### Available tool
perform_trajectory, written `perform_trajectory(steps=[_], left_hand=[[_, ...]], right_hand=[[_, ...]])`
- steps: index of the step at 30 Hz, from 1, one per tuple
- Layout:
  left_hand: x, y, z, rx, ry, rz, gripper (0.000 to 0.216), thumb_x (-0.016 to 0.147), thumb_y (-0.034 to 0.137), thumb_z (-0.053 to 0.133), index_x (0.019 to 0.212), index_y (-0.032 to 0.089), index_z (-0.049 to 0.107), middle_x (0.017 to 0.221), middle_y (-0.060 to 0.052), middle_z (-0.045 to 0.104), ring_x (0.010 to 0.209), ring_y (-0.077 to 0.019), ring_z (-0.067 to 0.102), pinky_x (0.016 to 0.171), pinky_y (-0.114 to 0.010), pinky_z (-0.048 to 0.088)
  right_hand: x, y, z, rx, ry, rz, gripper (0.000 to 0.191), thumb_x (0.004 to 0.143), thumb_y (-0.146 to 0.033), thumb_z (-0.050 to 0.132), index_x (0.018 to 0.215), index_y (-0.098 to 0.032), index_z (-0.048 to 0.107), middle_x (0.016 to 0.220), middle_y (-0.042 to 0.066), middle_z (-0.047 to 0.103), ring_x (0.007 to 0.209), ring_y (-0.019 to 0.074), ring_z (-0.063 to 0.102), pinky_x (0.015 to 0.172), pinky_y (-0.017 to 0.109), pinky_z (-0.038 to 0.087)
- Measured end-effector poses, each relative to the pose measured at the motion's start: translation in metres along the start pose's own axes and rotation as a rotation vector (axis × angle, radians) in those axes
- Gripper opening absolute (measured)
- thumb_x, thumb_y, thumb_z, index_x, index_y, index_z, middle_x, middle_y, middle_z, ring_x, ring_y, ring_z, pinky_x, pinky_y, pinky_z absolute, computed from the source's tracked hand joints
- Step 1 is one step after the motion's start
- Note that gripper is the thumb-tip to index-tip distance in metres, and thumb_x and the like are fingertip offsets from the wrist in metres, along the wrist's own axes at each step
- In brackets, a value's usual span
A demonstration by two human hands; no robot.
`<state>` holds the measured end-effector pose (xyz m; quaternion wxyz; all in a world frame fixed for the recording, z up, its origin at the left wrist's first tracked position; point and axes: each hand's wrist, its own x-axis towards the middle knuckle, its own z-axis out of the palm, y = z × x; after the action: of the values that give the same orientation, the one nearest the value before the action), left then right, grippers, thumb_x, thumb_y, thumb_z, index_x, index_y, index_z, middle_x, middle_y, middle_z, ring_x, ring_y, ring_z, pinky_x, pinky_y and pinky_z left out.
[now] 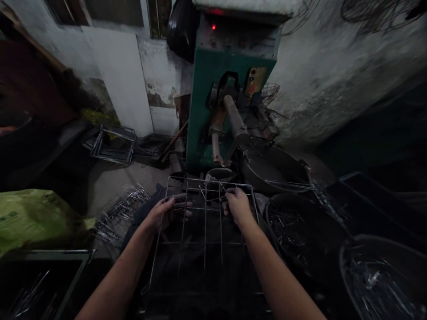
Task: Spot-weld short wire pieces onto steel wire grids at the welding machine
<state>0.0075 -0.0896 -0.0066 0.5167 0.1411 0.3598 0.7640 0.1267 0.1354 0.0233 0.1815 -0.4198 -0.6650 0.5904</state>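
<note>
My left hand (163,212) holds the left edge of a rectangular grey metal wire rack (205,226), thumb over the rim wire and fingers reaching in among the rods. My right hand (238,206) is drawn in narrow near the rack's far right corner, fingertips pinched on a thin, bent piece of silvery wire (213,199) that lies across the rods; I cannot tell whether these fingers also grip the rack itself. The rack is right in front of me, its far edge just short of a tall green metal machine (207,89) with a glowing red light (214,27) near its top and a thick grey cylindrical arm (235,115) jutting towards me. To my left are a tangled pile of shiny wire pieces (122,211) and a crumpled yellow-green sack (36,218). Beyond them sits a stack of grey rectangular wire frames (110,158). Near my right forearm, a round dark basin (380,238) contains more shiny wire pieces.
</note>
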Motion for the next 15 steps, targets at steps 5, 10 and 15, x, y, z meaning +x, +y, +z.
perform_trajectory(steps=[5,10,15], left_hand=[[-0.001,0.0,-0.001,0.004,-0.006,0.008,0.041,0.089,0.03,0.05,0.124,0.009,0.052,0.116,-0.023,0.061,0.09,-0.0307,0.066,0.074,-0.042,0.053],[-0.001,-0.002,-0.004,0.006,-0.007,0.019,0.043,0.089,0.03,0.049,0.126,0.009,0.05,0.118,-0.024,0.059,0.092,-0.0309,0.066,0.075,-0.041,0.052],[0.0,-0.003,-0.006,-0.003,-0.018,0.009,0.044,0.088,0.03,0.051,0.126,0.009,0.05,0.12,-0.025,0.059,0.093,-0.0312,0.066,0.076,-0.042,0.052]], right_hand=[[0.012,0.008,-0.009,-0.419,-0.024,-0.144,0.011,0.066,-0.023,0.053,0.077,-0.019,0.053,0.051,-0.004,0.052,0.043,0.0103,0.049,0.041,0.02,0.035],[0.004,-0.005,-0.006,-0.215,-0.128,-0.036,0.012,0.065,-0.019,0.052,0.076,-0.02,0.048,0.048,-0.007,0.049,0.036,0.0081,0.041,0.035,0.019,0.029],[-0.004,-0.023,-0.011,-0.008,-0.215,0.114,0.02,0.06,-0.014,0.052,0.079,-0.019,0.045,0.048,-0.006,0.052,0.032,0.006,0.035,0.028,0.016,0.025]])
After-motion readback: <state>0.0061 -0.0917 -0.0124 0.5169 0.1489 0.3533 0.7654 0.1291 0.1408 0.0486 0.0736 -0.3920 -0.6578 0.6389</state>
